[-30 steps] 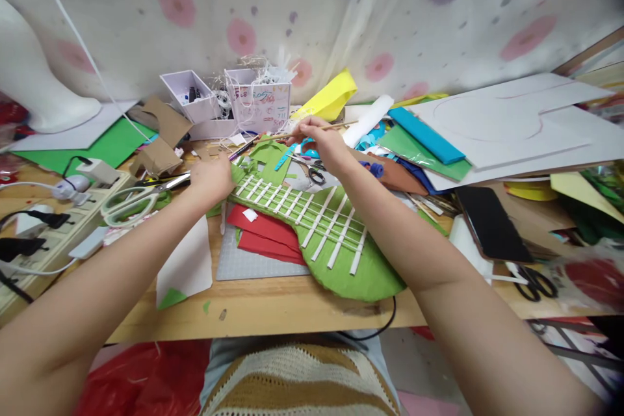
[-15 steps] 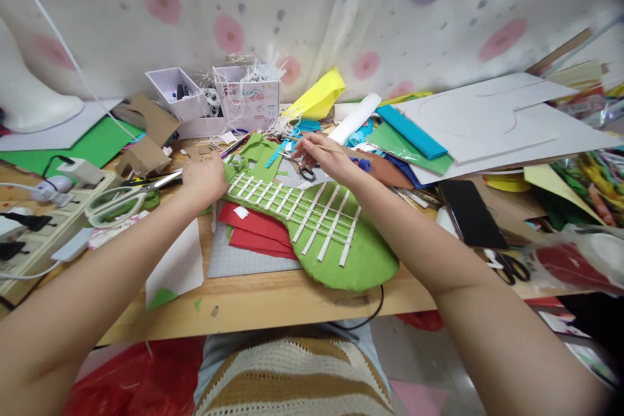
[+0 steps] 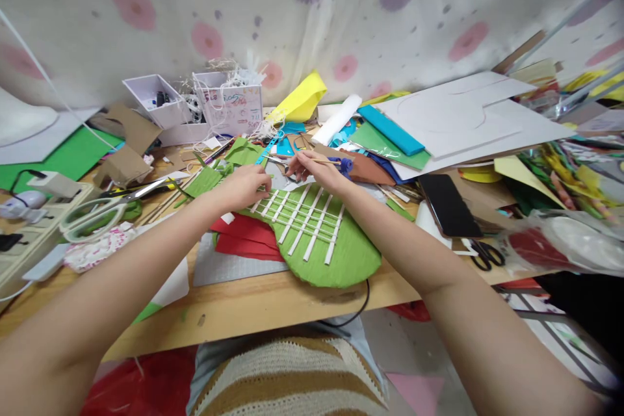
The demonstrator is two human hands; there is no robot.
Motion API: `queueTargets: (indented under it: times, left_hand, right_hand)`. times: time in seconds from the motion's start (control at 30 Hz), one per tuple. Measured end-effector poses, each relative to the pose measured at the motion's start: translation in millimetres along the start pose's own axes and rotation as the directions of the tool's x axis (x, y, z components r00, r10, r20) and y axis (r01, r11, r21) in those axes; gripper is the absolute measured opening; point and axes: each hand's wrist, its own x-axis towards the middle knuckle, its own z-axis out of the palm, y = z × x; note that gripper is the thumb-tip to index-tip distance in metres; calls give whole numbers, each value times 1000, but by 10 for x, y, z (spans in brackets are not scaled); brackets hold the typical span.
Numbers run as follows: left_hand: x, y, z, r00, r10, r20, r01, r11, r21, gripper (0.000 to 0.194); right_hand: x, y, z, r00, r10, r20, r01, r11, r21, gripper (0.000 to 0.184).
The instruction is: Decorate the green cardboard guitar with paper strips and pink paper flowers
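Observation:
A green paper-covered guitar shape (image 3: pixel 358 244) lies on the bench, with white strips across its neck and body and thin white strings running lengthwise. My left hand (image 3: pixel 246 186) is over the neck, fingers curled together at its upper edge; whatever they pinch is hidden. Just above the body, my right hand (image 3: pixel 314 171) is closed around a thin wooden stick (image 3: pixel 320 161) that lies across the fingers. Green paper scraps (image 3: pixel 244 151) and a blue ruler-like strip (image 3: pixel 269 149) lie behind the hands.
White-handled scissors (image 3: pixel 92 218) and a power strip (image 3: pixel 46 231) are at left. Red paper (image 3: pixel 248 237) lies on a grey mat (image 3: pixel 209 266). White boxes (image 3: pixel 229 107) stand behind. A phone (image 3: pixel 448 205), black scissors (image 3: pixel 487 255) and white boards (image 3: pixel 453 120) are at right.
My left hand has slid right along the neck, away from its far end. My right hand stays over the guitar with the stick. The whole view has shifted slightly.

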Motion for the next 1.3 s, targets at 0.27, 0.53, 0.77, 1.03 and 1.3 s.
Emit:
queueTargets:
  times: [0.27,0.53,0.77,1.03,1.3]
  left_hand:
    - [-9,-59,-70,999,-31,-16,31,999,45,21]
    - [-42,-159,-37,999,-39,6,39,998,51,22]
    - [-80,-248,-33,997,-76,-9,76,996,35,23]
    - [-142,-377,-8,995,-95,2,95,993,76,25]
    - [-508,-559,-132,888,-404,-218,382,914,-135,44]
  right_hand:
    - [-7,-36,-23,999,29,-41,-27,999,38,46]
    - [-3,-15,1,999,26,-39,-24,999,46,43]
    - [2,-34,28,999,22,-35,-20,999,32,43]
    - [29,-48,33,1000,19,13,-19,1000,19,45]
    - [17,-18,21,999,-8,37,9,1000,-26,44]
